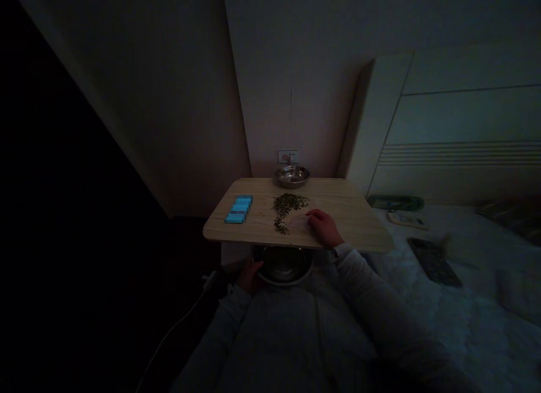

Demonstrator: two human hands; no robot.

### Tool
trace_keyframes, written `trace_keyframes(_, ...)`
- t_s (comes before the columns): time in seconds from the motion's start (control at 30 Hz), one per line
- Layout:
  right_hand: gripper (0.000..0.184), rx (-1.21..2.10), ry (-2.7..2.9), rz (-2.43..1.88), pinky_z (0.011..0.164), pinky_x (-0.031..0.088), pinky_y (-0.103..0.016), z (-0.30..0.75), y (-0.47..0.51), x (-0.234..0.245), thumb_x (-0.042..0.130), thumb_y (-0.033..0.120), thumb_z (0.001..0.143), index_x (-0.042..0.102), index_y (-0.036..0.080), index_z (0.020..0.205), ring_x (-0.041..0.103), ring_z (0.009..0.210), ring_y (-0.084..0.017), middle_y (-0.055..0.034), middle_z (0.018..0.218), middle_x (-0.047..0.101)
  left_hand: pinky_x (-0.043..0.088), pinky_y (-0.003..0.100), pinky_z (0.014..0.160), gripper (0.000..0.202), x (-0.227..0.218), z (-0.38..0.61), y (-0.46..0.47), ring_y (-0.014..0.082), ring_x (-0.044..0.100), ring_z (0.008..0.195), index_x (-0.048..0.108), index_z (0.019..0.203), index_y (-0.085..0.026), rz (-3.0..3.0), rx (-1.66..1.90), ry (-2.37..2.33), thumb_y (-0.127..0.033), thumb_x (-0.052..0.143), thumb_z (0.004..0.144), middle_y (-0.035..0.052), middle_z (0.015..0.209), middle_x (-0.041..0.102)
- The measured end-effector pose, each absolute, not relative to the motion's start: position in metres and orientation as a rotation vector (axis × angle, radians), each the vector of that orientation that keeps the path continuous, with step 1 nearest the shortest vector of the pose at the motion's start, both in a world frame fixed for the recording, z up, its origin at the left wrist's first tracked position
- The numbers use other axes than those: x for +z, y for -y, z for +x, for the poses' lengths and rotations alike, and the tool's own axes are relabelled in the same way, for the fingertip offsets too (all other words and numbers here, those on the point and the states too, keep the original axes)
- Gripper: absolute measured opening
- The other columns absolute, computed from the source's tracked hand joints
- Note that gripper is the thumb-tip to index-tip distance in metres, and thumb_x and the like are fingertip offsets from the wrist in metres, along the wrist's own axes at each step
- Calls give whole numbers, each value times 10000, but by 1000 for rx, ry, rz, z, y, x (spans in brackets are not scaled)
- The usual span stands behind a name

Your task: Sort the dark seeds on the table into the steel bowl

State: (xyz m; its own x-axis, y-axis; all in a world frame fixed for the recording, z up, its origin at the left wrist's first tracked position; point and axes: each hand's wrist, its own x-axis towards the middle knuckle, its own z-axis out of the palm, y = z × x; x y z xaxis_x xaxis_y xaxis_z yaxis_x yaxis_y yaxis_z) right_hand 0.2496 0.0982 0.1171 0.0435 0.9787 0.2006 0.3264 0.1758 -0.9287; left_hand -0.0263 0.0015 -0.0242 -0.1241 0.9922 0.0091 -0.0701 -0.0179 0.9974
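Note:
A scattered pile of small dark green beans or seeds (288,202) lies on the wooden tabletop (342,195), with a thinner tail reaching toward the near edge. Just right of that tail, my right hand (324,228) rests low over the wood, its fingers curled together. A faint pale, see-through piece (299,222) shows at its fingertips; the dim light hides what it is. Below the near edge, a metal bowl (282,279) sits at my lap, partly covered by the tabletop. My left hand (250,276) grips its left rim.
Near the back edge stands a shiny steel bowl (292,177), below a wall socket (288,156). A phone with a blurred blue screen (239,209) lies at the left. To the right is a bed (477,325) with a bottle (395,202) and a dark flat item (434,261). A white cable (169,331) hangs at left.

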Motion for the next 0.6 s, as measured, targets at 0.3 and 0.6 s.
trace_keyframes(0.3, 221, 823, 1530, -1268, 684, 451, -305, 250, -99, 114, 502, 313, 659, 670, 212, 761, 569, 646, -177, 9, 626, 635, 411, 487, 1122, 284, -17, -18, -3, 360, 563, 1291, 756, 850, -240, 1029, 1258, -1361, -368, 805, 601, 91, 1031, 766)
trace_keyframes(0.6, 238, 803, 1561, -1306, 751, 461, -320, 249, -99, 116, 495, 306, 660, 686, 207, 761, 586, 716, -191, -10, 686, 661, 383, 480, 1134, 281, -15, -22, 0, 352, 570, 1279, 741, 817, -246, 1058, 1259, -1335, -266, 837, 553, 88, 1059, 758)
